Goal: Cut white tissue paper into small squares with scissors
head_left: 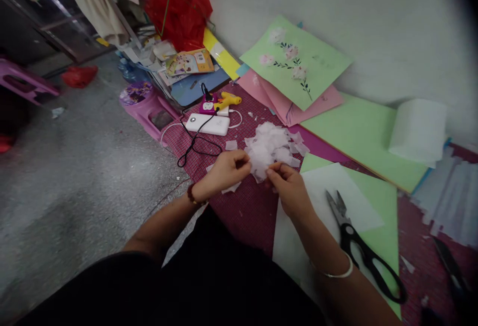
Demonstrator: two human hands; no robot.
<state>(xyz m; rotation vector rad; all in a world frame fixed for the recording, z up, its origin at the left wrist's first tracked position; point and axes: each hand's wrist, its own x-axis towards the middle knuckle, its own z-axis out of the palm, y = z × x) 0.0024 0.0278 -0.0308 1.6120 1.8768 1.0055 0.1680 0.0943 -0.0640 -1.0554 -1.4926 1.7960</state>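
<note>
My left hand (231, 166) is closed in a pinch at the near left edge of a heap of thin white paper pieces (269, 139). Opposite it, my right hand (289, 184) pinches too, thumb against forefinger. A piece of thin white paper (258, 165) seems to span the gap between the fingertips; its outline blends into the heap behind. Under my right forearm lie a white sheet (317, 191) and a green sheet (390, 216). Black-handled scissors (349, 231) rest on them, blades slightly apart.
A white power bank (207, 124), black cable (192, 149) and yellow glue gun (227, 100) lie left of the heap. Behind stands a green card with paper flowers (295, 62). On the right are a white roll (418, 129) and paper strips (451, 196). A pink stool (147, 112) adjoins the table.
</note>
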